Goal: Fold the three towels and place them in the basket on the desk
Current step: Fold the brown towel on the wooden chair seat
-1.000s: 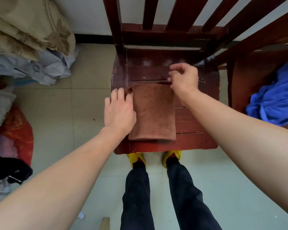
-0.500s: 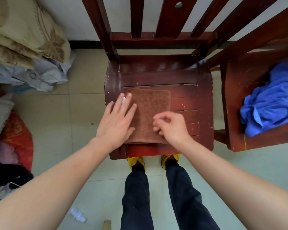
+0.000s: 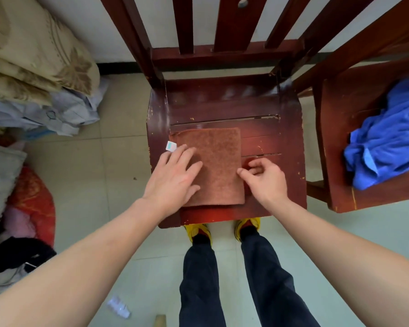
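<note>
A brown towel (image 3: 219, 161), folded into a narrow rectangle, lies flat on the seat of a dark red wooden chair (image 3: 269, 128). A small white label (image 3: 171, 146) sticks out at its upper left corner. My left hand (image 3: 175, 178) rests flat on the towel's left side, fingers spread. My right hand (image 3: 265, 178) sits just off the towel's right edge with fingers curled, thumb and fingertips at the edge; whether it pinches the cloth is unclear. A crumpled blue towel (image 3: 387, 142) lies on a second chair (image 3: 340, 95) to the right. No basket or desk is in view.
Folded beige bedding (image 3: 33, 55) and pale clothes (image 3: 64, 109) are piled at the left, with a red bag (image 3: 33, 204) and dark items below. A bit of crumpled plastic (image 3: 118, 306) lies on the tiled floor. My legs and yellow shoes (image 3: 198, 230) stand at the chair's front edge.
My right hand came from the towel's far corner down over its lower part, then slid off to the right edge. My left hand stayed flat on the left side. The view shifted forward.
</note>
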Motion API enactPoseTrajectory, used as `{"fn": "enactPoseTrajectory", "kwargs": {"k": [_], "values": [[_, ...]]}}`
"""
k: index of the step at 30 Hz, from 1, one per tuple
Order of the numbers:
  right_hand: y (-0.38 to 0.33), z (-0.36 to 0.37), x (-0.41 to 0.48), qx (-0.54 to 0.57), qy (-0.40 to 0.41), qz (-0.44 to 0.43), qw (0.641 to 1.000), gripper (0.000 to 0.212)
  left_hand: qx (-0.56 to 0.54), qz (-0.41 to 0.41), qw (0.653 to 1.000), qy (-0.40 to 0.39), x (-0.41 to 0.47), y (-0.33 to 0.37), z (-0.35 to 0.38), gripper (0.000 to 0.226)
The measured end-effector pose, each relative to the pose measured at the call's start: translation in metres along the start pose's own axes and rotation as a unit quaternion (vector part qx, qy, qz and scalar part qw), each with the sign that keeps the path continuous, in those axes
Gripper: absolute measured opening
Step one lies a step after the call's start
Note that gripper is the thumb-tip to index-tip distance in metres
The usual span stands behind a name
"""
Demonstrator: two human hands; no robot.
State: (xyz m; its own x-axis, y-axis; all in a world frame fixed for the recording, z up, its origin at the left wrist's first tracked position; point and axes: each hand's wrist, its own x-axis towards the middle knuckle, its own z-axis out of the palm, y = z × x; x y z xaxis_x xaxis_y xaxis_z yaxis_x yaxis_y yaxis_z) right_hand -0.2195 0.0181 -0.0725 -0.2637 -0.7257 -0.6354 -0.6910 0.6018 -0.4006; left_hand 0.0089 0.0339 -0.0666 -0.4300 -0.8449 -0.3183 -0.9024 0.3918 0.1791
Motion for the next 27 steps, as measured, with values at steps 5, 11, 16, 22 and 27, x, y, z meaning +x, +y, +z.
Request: {"fn": "enactPoseTrajectory", "kwargs": {"k": [5,11,16,22,27], "values": [[-0.018,0.021,-0.008,-0.162,-0.083,0.024,0.983,0.069,-0.005,0.000,0.995,-0.100,0.040,0.005,-0.004,0.072],[-0.014,-0.010,0.015,0.011,-0.096,0.025,0.995,0.030,-0.271,-0.160,0.941,-0.124,0.059,0.016,-0.011,0.057],[-0.020,-0.038,0.003,-0.204,-0.007,-0.249,0.947,0.033,-0.664,-0.461,0.573,-0.136,0.090,0.023,-0.039,0.076],[0.001,-0.019,-0.035,-0.338,0.014,-0.368,0.866,0.043,-0.653,-0.500,0.557,-0.114,0.092,0.014,-0.040,0.040],[0.021,-0.010,-0.063,-0.321,0.009,-0.382,0.867,0.028,-0.649,-0.460,0.604,-0.062,0.062,0.003,-0.018,0.022]]}}
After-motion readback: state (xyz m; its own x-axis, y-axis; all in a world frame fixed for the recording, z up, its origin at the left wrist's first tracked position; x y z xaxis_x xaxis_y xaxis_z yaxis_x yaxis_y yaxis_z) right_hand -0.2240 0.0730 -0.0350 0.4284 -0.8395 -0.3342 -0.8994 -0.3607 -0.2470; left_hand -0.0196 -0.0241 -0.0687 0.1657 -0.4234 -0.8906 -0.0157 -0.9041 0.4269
